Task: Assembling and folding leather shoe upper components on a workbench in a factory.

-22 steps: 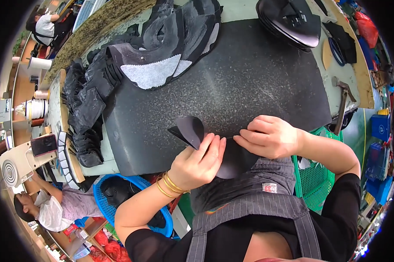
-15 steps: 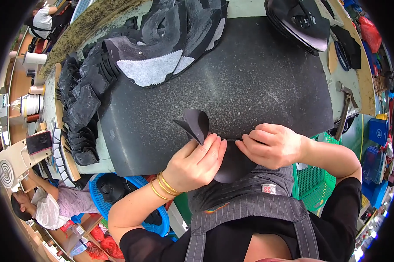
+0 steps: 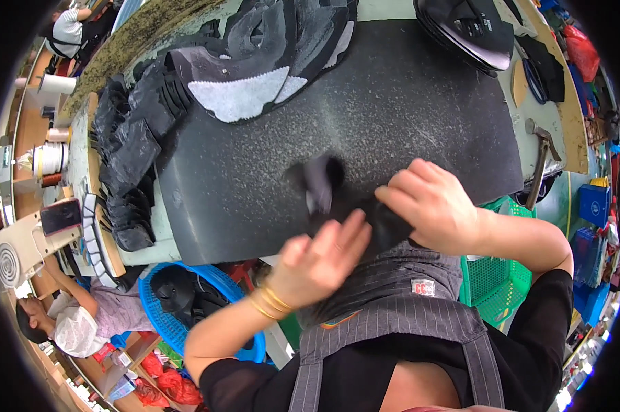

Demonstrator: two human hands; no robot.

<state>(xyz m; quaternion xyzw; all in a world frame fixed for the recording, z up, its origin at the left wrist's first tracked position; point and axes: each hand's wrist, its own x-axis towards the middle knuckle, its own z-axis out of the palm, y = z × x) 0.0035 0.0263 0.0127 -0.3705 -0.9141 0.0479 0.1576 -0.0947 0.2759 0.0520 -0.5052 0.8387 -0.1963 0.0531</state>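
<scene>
A thin, limp black leather-like piece (image 3: pixel 390 230) spans the near edge of a dark work board (image 3: pixel 433 123), in front of my body. Its curled upper part (image 3: pixel 318 184), smeared by motion, stands up over the board. My right hand (image 3: pixel 437 213) is closed on the piece's right side, fingertips pinched together. At its lower left is my left hand (image 3: pixel 317 264), with gold bangles on the wrist; its fingers are blurred, so I cannot tell whether they grip the piece. Grey-black shoe-upper-like pieces (image 3: pixel 241 96) with white patches lie stacked at the far left of the board.
Small black pieces (image 3: pixel 128 165) line the left edge. A dark shiny stack (image 3: pixel 468 31) lies far right, and a hammer (image 3: pixel 546 154) rests on the right edge. Below the table are a blue basket (image 3: pixel 155 312) and a green basket (image 3: pixel 506 295). Another person (image 3: pixel 83 323) sits left.
My left hand's fingers have loosened and blurred. My right hand has risen slightly, and the black piece has been lifted from my lap onto the board's near edge, its curled part shifting right.
</scene>
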